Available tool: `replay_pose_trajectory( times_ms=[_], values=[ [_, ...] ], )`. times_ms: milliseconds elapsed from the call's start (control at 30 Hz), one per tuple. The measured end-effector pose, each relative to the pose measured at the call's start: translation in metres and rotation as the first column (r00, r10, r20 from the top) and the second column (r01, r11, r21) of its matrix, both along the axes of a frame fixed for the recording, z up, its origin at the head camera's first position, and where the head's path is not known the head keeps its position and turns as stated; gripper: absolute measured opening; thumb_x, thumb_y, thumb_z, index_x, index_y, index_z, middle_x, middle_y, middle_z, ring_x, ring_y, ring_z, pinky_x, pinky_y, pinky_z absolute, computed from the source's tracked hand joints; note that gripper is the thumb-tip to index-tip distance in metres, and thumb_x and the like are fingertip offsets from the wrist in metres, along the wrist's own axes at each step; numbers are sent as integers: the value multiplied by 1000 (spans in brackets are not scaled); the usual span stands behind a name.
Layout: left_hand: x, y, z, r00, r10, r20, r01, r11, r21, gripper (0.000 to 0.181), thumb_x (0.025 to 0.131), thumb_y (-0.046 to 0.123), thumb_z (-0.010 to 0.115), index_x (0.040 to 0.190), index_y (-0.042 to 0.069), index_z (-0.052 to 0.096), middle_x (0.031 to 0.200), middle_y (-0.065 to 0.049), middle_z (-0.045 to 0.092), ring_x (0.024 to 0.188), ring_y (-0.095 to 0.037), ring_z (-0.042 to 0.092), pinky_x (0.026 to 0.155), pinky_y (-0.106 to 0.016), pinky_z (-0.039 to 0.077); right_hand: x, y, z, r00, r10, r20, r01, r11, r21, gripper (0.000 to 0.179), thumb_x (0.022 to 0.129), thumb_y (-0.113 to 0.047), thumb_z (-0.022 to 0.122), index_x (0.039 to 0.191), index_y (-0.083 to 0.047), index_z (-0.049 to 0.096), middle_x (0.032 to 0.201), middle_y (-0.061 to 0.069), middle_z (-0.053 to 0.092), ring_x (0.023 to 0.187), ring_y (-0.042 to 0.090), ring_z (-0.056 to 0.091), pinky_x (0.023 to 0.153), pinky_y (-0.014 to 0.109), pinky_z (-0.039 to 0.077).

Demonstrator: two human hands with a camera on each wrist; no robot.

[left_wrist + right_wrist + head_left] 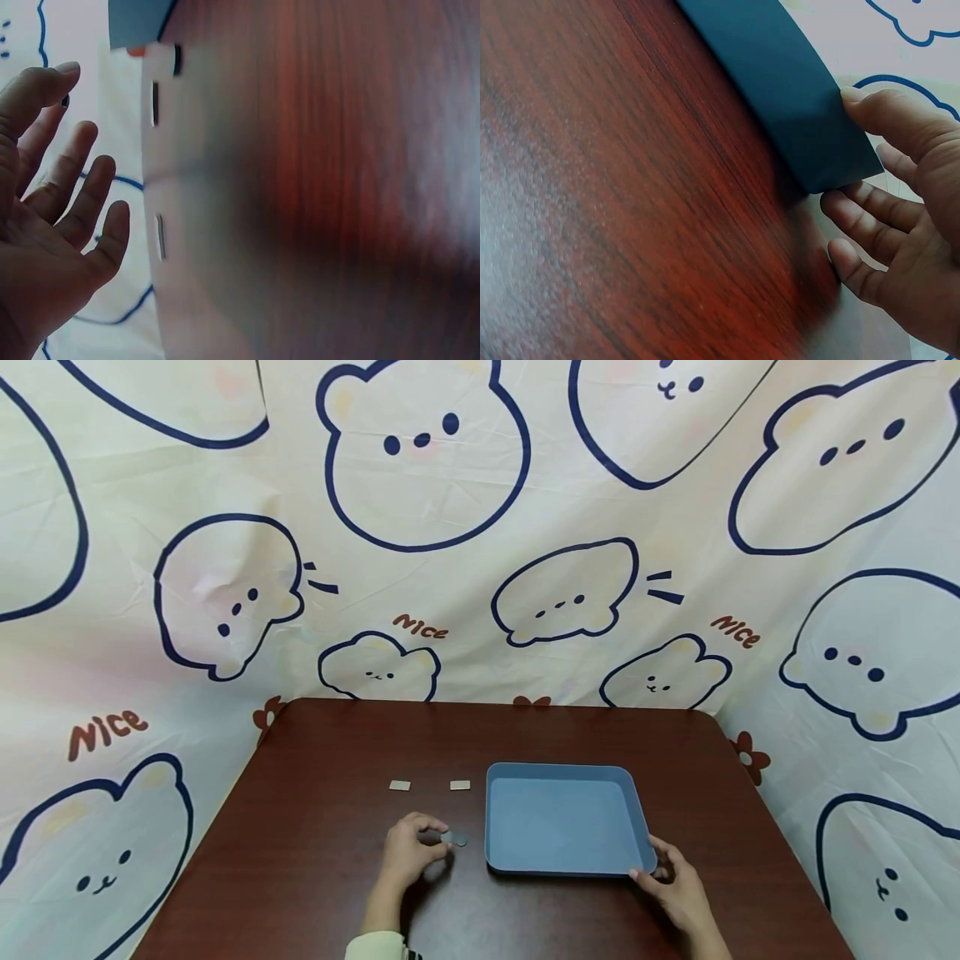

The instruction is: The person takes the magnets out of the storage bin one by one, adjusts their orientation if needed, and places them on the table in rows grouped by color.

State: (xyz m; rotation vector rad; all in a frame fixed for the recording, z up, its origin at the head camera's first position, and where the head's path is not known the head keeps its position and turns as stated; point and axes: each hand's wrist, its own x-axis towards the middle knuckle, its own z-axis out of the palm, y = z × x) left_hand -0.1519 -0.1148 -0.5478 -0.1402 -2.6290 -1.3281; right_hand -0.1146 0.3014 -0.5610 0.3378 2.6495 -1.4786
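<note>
In the head view, a blue rectangular tray point(566, 862) lies on the brown table, right of the middle. My right hand point(681, 889) grips its near right corner; the right wrist view shows the thumb against the tray's wall point(787, 90) and fingers at the corner. Left of the tray, my left hand point(408, 853) pinches a small pale disc point(447, 837) between thumb and forefinger. Only a sliver of it shows in the left wrist view. Close beside it, a small grey disc point(461, 841) lies on the table.
Two small whitish rectangular pieces, a left one point(400, 785) and a right one point(460, 785), lie farther back on the brown table point(337, 835). A cloth with bear drawings point(427, 502) hangs behind and along the table's sides.
</note>
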Motion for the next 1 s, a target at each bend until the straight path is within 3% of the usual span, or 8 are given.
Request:
replay_pose_trajectory(
  times_ms=[367,667,1000],
  values=[
    [2,-34,-8,991,132,35,-133,991,16,21,63,10,84,81,14,74,90,-1,65,88,-25,60,78,-40,44,0,2,1,1000,1,-6,-1,1000,5,71,80,-27,75,137,-7,40,111,14,53,80,20,48,67,31,39],
    [0,-56,-17,963,244,117,-250,968,34,20,66,11,82,84,11,74,95,-7,66,90,-28,59,80,-41,42,-1,2,-1,1000,5,1,-5,1000,7,71,80,-28,74,138,-6,39,112,14,52,82,20,48,68,31,38],
    [-3,-66,-21,944,272,186,-276,961,-8,19,70,15,80,88,11,74,101,-11,66,98,-33,56,84,-46,41,-1,2,1,1000,10,22,-10,1000,-1,73,80,-31,74,138,-6,38,121,17,48,83,22,47,68,32,38]
  ],
)
